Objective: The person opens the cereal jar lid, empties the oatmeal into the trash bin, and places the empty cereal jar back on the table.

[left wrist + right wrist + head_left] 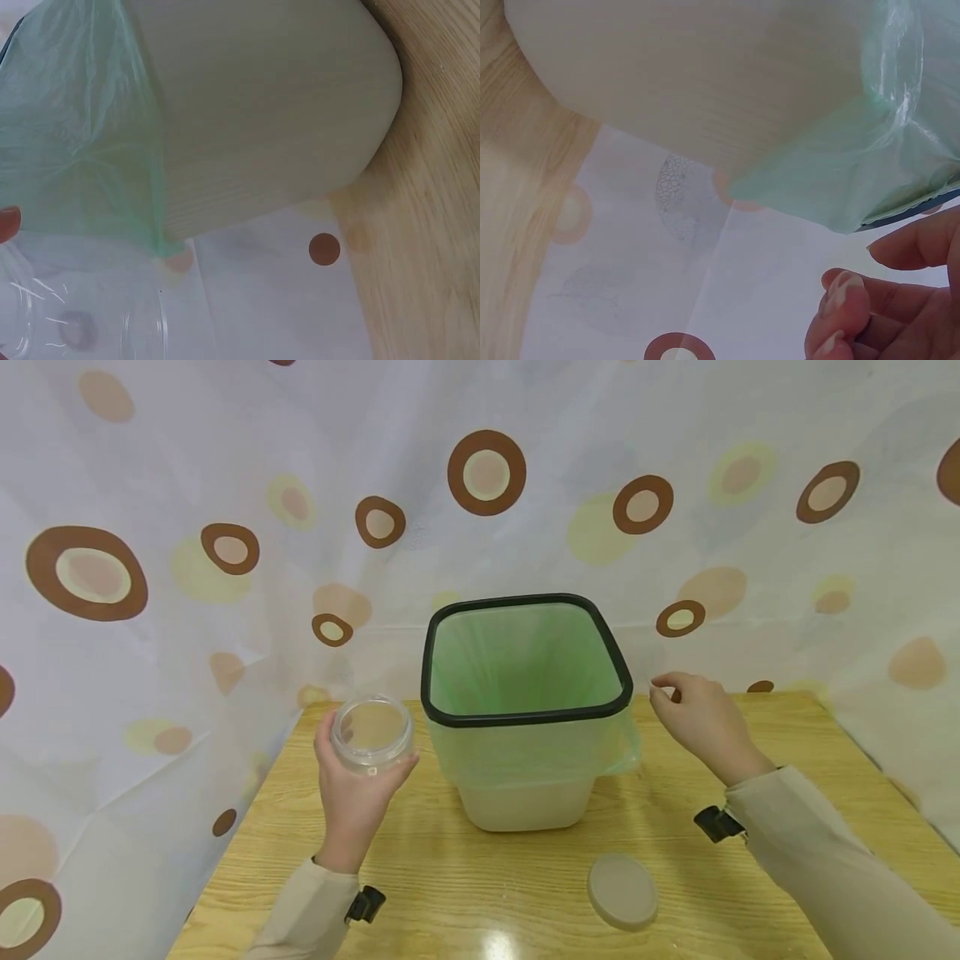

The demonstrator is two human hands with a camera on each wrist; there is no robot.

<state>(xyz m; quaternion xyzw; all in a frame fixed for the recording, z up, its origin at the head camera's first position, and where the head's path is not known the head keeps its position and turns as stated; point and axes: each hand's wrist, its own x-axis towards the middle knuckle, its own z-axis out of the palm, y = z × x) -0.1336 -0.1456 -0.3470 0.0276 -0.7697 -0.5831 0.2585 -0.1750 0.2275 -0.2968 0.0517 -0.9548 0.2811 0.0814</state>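
My left hand grips a clear, wide-mouthed jar from the side, its mouth tilted towards me and no lid on it. In the left wrist view, part of the jar and a fingertip show at the lower left. A pale bin with a black rim, lined with a green plastic bag, stands between the hands. Beyond its right rim is my right hand, with loosely bent fingers. In the right wrist view, thumb and fingertips are apart, with nothing visible between them.
A round beige lid lies on the wooden table in front of the bin, towards the right. A white cloth with brown and yellow circles hangs behind and at both sides of the table.
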